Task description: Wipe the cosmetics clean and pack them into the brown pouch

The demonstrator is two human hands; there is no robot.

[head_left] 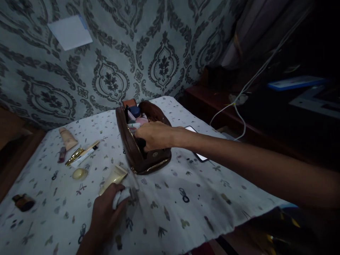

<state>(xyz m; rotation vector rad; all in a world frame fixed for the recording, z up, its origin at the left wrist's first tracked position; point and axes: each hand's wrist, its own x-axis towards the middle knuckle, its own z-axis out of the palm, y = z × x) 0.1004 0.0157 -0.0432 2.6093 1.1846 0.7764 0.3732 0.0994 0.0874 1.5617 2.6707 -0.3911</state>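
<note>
A brown zippered toiletry bag (126,141) stands unzipped on the patterned cloth, with several cosmetics inside, among them a dark blue round-topped item (135,111) and a pink one (142,121). My right hand (155,136) reaches into its opening; the fingertips are hidden, so whether they grip anything does not show. At the front, my left hand (110,205) is closed around a crumpled white wipe or tissue (121,197). Just beyond that hand lies a pale yellow squeeze tube (114,178).
Left of the bag lie a beige tube (68,138), a gold tube (74,156), a small dark red bottle (62,154), a yellowish round item (80,173) and a brown bottle (23,202). A phone (202,157) lies under my right forearm. White cables (240,94) hang at right.
</note>
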